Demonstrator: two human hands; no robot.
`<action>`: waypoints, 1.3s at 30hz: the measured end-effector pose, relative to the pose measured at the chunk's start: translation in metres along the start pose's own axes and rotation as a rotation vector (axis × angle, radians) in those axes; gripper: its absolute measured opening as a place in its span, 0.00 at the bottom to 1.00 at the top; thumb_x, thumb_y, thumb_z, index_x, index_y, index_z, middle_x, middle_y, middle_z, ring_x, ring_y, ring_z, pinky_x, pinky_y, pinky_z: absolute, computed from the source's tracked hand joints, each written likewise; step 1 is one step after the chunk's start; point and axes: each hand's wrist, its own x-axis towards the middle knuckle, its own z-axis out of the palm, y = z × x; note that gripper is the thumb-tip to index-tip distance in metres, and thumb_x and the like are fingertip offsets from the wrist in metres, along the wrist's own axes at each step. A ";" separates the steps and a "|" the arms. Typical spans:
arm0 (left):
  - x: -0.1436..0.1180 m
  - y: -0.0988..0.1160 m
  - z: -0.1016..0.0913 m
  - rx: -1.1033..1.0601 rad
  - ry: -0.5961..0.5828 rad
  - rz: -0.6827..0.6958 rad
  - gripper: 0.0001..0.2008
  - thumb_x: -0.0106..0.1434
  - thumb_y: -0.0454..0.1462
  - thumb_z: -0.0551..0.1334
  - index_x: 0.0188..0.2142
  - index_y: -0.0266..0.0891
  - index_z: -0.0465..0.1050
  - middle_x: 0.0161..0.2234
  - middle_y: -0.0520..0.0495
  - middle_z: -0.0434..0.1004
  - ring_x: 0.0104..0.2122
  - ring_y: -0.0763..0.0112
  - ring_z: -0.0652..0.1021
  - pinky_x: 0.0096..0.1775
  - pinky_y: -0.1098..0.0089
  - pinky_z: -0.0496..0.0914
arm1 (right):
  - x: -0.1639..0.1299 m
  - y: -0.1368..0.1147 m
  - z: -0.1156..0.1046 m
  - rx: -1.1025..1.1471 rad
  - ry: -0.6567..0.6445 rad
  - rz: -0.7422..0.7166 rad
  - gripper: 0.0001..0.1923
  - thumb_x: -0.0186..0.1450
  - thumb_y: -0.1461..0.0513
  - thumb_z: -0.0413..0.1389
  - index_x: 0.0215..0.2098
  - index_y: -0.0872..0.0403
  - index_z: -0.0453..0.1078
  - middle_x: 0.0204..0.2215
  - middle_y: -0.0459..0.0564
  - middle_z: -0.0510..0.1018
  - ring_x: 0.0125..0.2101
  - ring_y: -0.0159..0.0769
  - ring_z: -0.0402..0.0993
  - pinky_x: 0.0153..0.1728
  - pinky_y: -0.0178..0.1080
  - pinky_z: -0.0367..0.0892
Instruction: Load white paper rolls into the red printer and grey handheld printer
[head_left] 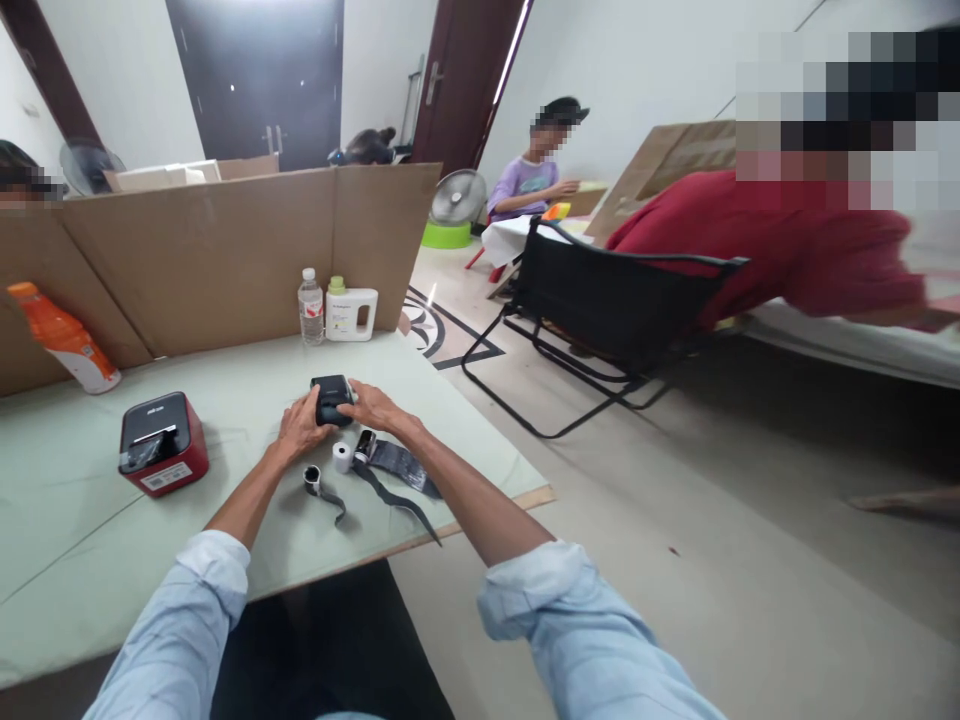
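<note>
A small black box-shaped device, which looks like a portable printer, rests on the pale green table. My left hand grips its left side, and my right hand has its fingers around the right side. Just in front of the hands stands a white paper roll, beside a dark roll. Black strips trail from there toward the table edge. Another small roll with a loose dark tail lies nearer to me. To the left sits a red and black printer.
A cardboard partition lines the table's back. Before it stand an orange bottle, a clear water bottle and a white jug. Right of the table are a black folding chair, a person in red and a seated person in purple.
</note>
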 end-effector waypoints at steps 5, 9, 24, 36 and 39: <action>-0.033 -0.006 -0.024 -0.023 0.043 0.111 0.34 0.62 0.37 0.69 0.68 0.43 0.67 0.66 0.37 0.73 0.65 0.48 0.73 0.66 0.49 0.67 | -0.039 -0.012 0.009 0.120 0.345 -0.254 0.24 0.69 0.59 0.59 0.63 0.53 0.70 0.56 0.60 0.79 0.52 0.50 0.78 0.54 0.52 0.74; -0.079 -0.013 -0.046 -0.043 0.140 0.145 0.25 0.64 0.36 0.68 0.61 0.42 0.74 0.59 0.38 0.79 0.60 0.52 0.77 0.62 0.50 0.71 | -0.090 -0.043 0.025 0.216 0.431 -0.484 0.14 0.73 0.60 0.56 0.56 0.51 0.75 0.49 0.56 0.83 0.46 0.44 0.81 0.50 0.47 0.78; -0.178 -0.014 -0.052 -0.254 0.069 0.054 0.25 0.63 0.35 0.68 0.60 0.44 0.75 0.56 0.41 0.81 0.57 0.56 0.80 0.61 0.52 0.73 | -0.172 -0.046 0.094 0.153 0.527 -0.417 0.16 0.74 0.64 0.55 0.58 0.54 0.74 0.46 0.59 0.83 0.49 0.47 0.80 0.51 0.49 0.79; -0.141 0.015 -0.015 -0.288 0.103 0.063 0.19 0.61 0.32 0.66 0.52 0.43 0.78 0.51 0.42 0.83 0.52 0.56 0.81 0.57 0.53 0.74 | -0.152 -0.033 0.079 0.096 0.500 -0.473 0.13 0.74 0.63 0.55 0.55 0.53 0.75 0.44 0.58 0.83 0.46 0.47 0.82 0.47 0.49 0.81; -0.141 0.018 -0.016 -0.281 0.113 0.066 0.15 0.62 0.33 0.66 0.48 0.44 0.78 0.47 0.44 0.84 0.48 0.57 0.81 0.53 0.56 0.75 | -0.149 -0.028 0.073 0.122 0.525 -0.484 0.12 0.74 0.63 0.55 0.54 0.52 0.75 0.43 0.56 0.83 0.45 0.44 0.82 0.47 0.47 0.81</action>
